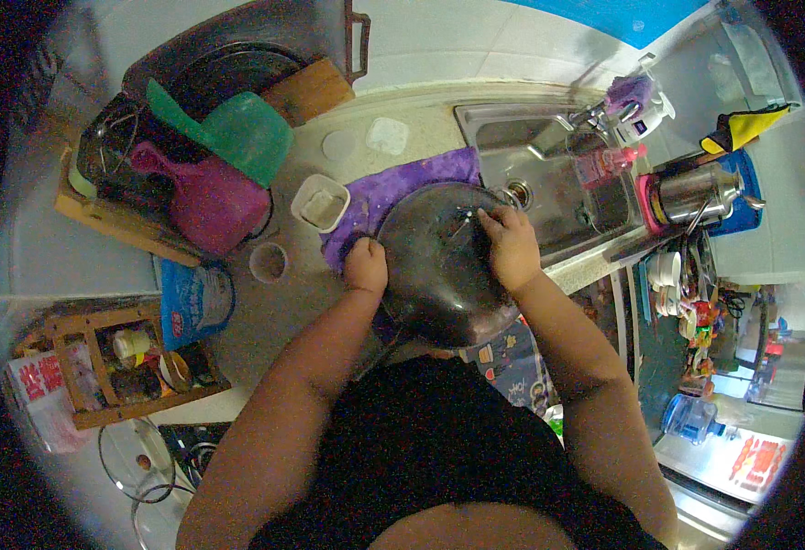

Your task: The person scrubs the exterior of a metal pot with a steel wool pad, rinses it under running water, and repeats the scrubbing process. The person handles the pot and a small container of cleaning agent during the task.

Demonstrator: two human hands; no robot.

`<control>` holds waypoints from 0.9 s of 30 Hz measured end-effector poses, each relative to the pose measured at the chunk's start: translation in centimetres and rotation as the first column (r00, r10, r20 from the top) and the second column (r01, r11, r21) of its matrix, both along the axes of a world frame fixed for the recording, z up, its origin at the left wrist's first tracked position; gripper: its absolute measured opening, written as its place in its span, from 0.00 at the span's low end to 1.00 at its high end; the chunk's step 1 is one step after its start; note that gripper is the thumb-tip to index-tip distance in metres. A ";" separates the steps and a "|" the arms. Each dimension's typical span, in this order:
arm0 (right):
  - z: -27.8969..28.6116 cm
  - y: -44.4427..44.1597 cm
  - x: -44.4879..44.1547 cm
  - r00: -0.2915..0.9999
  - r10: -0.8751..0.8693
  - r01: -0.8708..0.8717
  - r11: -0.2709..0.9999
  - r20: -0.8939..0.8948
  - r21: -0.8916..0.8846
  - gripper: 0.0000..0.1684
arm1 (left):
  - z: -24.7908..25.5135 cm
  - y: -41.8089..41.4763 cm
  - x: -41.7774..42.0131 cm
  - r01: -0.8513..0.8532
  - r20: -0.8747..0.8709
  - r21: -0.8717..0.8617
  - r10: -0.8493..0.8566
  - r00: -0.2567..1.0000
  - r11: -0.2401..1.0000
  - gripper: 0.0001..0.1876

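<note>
A dark, round metal wok [437,268] is held in front of my body, over the counter's edge by the sink. My left hand [367,267] is closed at its left rim. Across its upper right side lies my right hand [516,247], fingertips bent down at the dark surface. Whether those fingers grip the rim or something small cannot be made out. Small white specks [469,214] and a thin bright streak show beside the fingertips. Under the wok's far side a purple cloth [409,175] is spread on the counter.
The steel sink [488,130] with its faucet [595,120] is at right. A white square tub [320,203], a cup [268,262], a green scoop [248,130] and a pink scoop [220,203] stand left. Beyond the sink is a steel pot [695,192].
</note>
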State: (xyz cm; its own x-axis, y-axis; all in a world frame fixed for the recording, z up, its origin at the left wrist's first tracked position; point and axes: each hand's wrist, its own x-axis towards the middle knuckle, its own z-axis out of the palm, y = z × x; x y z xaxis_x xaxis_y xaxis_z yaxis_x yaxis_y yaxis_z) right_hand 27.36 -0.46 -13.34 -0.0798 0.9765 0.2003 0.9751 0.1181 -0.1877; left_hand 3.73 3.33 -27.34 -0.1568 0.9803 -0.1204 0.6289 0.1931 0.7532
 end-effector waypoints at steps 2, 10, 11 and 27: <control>-0.3 0.1 0.1 1.000 0.006 -0.005 1.000 -0.017 0.028 0.25 | 0.2 0.0 -0.1 0.028 0.015 -0.009 -0.028 0.999 1.000 0.17; -0.1 0.4 0.2 0.947 -0.030 0.047 0.998 -0.319 0.046 0.26 | -0.1 0.1 -0.2 0.032 0.000 -0.008 -0.032 1.000 0.999 0.17; -0.1 0.5 -0.2 0.953 -0.002 0.033 0.995 -0.303 0.095 0.26 | -0.1 0.1 -0.2 0.032 0.001 -0.010 -0.032 0.999 0.999 0.17; -0.1 0.5 -4.1 0.982 0.158 -0.157 0.987 0.100 -0.011 0.22 | -0.6 0.1 -0.3 0.022 0.018 -0.049 -0.021 1.000 0.999 0.17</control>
